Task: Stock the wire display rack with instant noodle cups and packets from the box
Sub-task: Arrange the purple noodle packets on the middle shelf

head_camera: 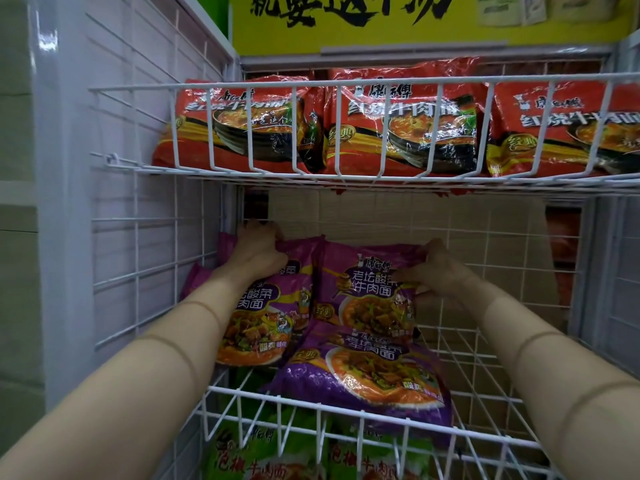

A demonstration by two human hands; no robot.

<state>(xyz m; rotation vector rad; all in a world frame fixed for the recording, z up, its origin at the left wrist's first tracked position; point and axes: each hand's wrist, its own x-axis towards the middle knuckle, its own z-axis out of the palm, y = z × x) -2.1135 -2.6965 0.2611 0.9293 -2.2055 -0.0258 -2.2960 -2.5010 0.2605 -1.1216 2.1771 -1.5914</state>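
Observation:
Purple noodle packets lie on the middle shelf point(485, 386) of the white wire rack. My left hand point(258, 249) grips the top edge of the back-left purple packet point(298, 252) near the rear grid. My right hand point(438, 270) holds the upper right edge of the upright purple packet point(370, 289) in the middle. Another purple packet point(367, 379) lies flat in front of it, reaching the shelf's front rail. A further purple packet point(259, 327) leans at the left under my left forearm.
The upper shelf point(311, 85) holds three red noodle packets point(398, 123) side by side. Green packets point(249, 455) lie on the shelf below. The right half of the middle shelf is bare wire. A yellow sign point(381, 26) hangs above.

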